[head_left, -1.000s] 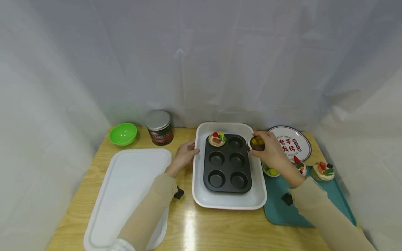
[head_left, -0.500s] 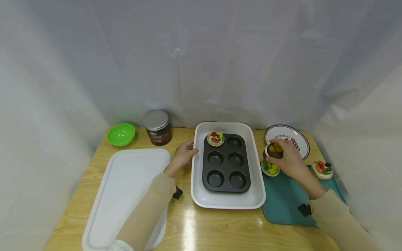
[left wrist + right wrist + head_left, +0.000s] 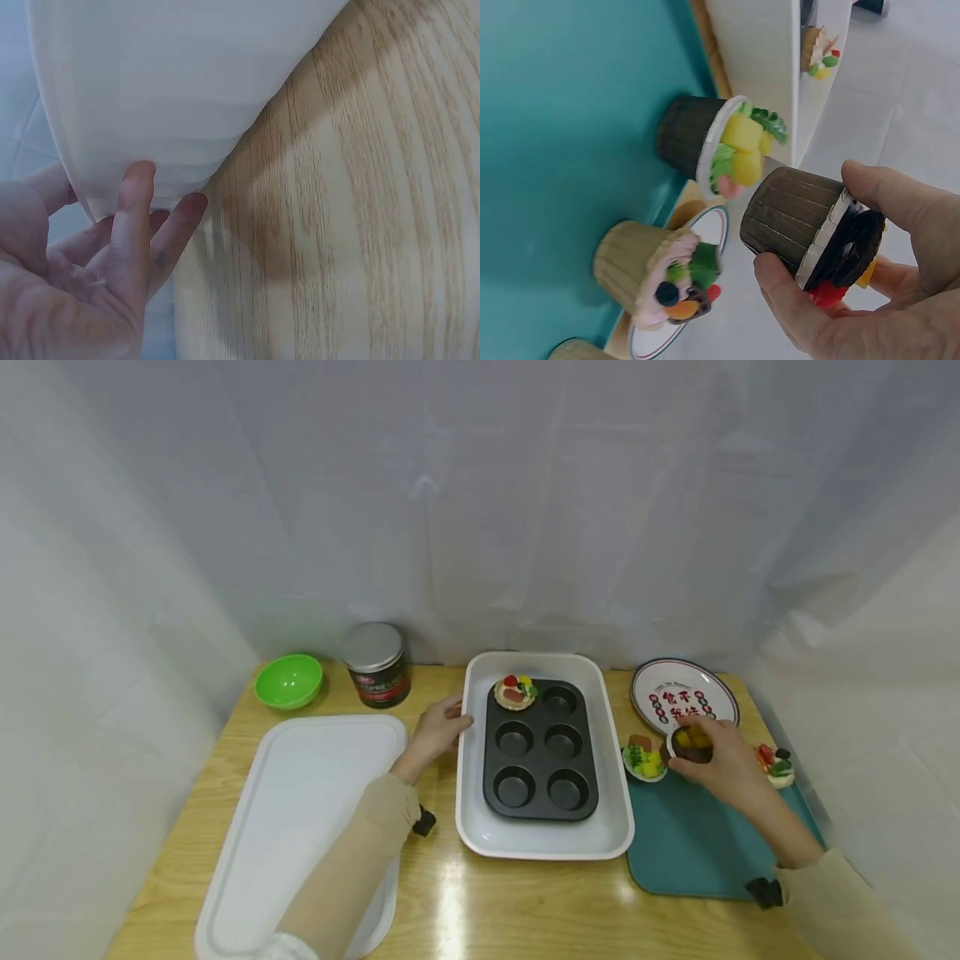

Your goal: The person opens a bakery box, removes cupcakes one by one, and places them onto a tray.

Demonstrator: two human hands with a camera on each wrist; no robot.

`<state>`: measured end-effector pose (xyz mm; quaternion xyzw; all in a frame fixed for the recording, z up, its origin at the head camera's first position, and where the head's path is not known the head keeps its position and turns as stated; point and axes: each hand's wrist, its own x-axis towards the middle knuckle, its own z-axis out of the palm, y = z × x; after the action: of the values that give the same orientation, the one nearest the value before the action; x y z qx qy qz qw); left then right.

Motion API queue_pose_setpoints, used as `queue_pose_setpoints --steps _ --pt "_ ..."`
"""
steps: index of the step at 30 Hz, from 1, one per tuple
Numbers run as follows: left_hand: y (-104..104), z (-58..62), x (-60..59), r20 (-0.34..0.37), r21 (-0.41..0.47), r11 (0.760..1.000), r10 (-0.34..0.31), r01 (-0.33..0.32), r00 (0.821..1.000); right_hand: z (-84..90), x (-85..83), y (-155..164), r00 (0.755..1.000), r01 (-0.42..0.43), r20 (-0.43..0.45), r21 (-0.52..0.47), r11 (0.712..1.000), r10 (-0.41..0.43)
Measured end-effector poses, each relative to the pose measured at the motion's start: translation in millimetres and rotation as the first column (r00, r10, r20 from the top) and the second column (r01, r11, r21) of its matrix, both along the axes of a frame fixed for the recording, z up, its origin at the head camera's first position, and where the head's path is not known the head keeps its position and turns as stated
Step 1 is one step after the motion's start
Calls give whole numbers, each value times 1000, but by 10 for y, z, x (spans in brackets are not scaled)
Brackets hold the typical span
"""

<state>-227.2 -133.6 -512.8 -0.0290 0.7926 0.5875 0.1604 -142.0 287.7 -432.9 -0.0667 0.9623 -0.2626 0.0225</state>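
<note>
A black muffin pan (image 3: pixel 542 750) lies in a white dish (image 3: pixel 470 793), with one fruit-topped cupcake (image 3: pixel 514 692) in its far-left cup. My left hand (image 3: pixel 444 728) rests with straight fingers (image 3: pixel 133 214) against the dish's left outer wall (image 3: pixel 187 90). My right hand (image 3: pixel 708 758) grips a brown-wrapped cupcake (image 3: pixel 690 744) just above the far end of the teal tray (image 3: pixel 690 839). In the right wrist view the thumb and fingers of my right hand (image 3: pixel 817 240) curl round its wrapper (image 3: pixel 795 217). Beside it stand a green-and-yellow-topped cupcake (image 3: pixel 643 761) (image 3: pixel 720 146) and a pink-frosted one (image 3: pixel 660 274).
Another cupcake (image 3: pixel 776 764) stands at the teal tray's far right. A printed plate (image 3: pixel 675 697) lies behind it. A long white tray (image 3: pixel 300 810) fills the left of the wooden table (image 3: pixel 450 902). A green bowl (image 3: pixel 288 680) and a dark can (image 3: pixel 375 675) stand at the back left.
My right hand has carried the brown cupcake from the dish's right edge rightwards and nearer, down over the teal tray. The left hand has stayed at the dish.
</note>
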Motion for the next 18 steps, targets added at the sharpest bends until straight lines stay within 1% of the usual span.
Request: queue_pose_setpoints --steps 7,11,18 --pt "-3 -13 -12 8 4 1000 5 -5 1000 -107 110 110 1000 13 23 43 999 -14" --pt "0 -8 -10 10 -1 1000 4 -4 1000 -175 166 139 1000 17 15 35 999 -18" --pt "3 4 -5 10 9 1000 6 -6 1000 -268 233 158 998 26 50 40 999 -28"
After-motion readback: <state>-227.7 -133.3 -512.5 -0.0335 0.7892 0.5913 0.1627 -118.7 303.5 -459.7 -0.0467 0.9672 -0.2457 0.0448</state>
